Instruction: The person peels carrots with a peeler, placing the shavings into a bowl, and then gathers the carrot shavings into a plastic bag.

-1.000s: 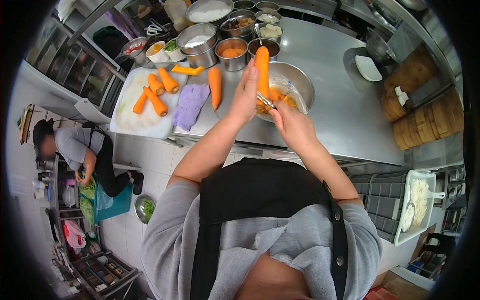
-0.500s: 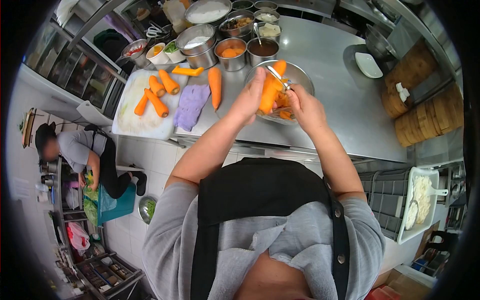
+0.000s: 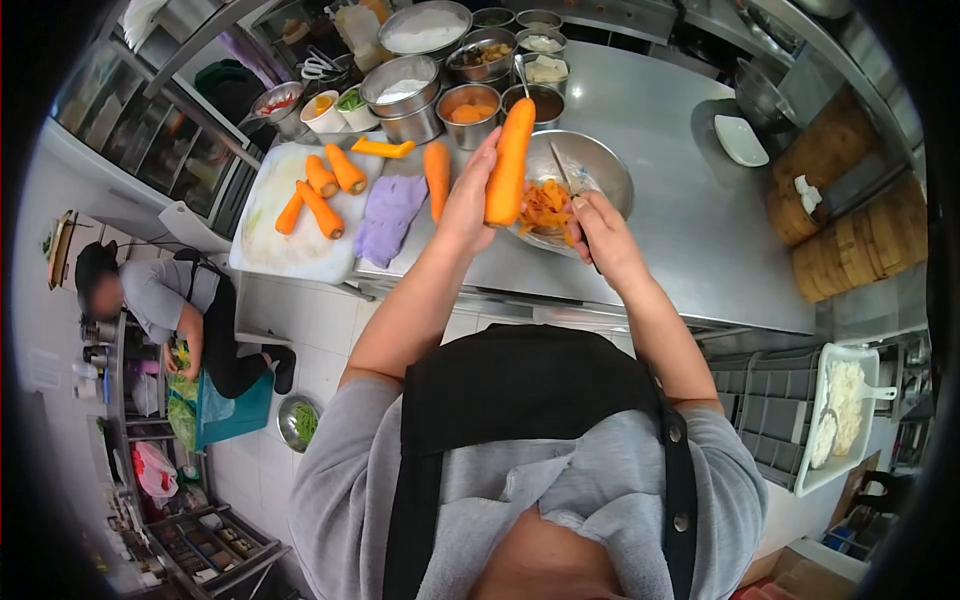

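Note:
My left hand is closed around a large carrot, held upright at the left side of a metal bowl. Over the bowl's right front, my right hand grips a peeler with a thin metal blade and a dark handle. The blade points away from me and stands apart from the carrot. Orange peelings lie in the bowl. Left of my left hand another carrot rests on the table, beside a purple cloth.
Several carrots lie on a white cutting board at the left. Metal containers of ingredients line the back. A white dish and bamboo steamers stand at the right. On the far left a person bends over a teal bin.
The peeler has come off the carrot and moved right and down over the bowl. My left hand has shifted left, turning the carrot more upright.

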`<state>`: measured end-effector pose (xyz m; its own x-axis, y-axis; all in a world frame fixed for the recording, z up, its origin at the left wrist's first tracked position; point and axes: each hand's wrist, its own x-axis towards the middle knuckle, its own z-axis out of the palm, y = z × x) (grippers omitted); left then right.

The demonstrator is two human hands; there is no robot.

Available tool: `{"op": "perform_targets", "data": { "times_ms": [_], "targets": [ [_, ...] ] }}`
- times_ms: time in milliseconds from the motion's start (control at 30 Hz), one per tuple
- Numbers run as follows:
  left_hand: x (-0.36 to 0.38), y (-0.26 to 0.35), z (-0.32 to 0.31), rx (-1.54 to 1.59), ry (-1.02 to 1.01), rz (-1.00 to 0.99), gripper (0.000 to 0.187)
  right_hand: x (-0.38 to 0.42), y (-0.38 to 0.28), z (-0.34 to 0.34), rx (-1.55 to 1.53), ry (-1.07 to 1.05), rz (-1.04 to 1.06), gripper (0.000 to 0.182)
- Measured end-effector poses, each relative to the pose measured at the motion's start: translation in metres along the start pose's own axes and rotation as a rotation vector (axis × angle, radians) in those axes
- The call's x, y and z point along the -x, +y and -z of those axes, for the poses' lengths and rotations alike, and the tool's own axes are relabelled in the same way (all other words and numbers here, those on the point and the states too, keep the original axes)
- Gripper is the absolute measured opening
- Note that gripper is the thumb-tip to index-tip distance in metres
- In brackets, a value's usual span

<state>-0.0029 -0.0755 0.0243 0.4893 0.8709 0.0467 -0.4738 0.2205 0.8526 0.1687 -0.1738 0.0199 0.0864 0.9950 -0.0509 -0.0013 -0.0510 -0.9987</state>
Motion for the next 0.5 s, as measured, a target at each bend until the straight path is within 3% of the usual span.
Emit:
{"op": "perform_targets", "data": {
  "times_ms": [200,300,400,500],
  "targets": [
    [0.004,-0.002,0.004,0.058,0.074,0.088,0.046,0.004,-0.002,-0.011,0.05,0.066,0.073,0.022],
    [-0.001,0.0,0.004,0.267,0.12,0.175,0.043,0.005,0.003,-0.011,0.156,0.054,0.115,0.025],
    [-0.007,0.004,0.002,0.306,0.24,0.222,0.041,0.006,0.008,-0.015,0.512,0.17,0.428,0.028],
    [-0.015,0.004,0.005,0.314,0.149,0.231,0.04,0.009,0.001,-0.015,0.61,0.185,0.324,0.03]
  ]
}}
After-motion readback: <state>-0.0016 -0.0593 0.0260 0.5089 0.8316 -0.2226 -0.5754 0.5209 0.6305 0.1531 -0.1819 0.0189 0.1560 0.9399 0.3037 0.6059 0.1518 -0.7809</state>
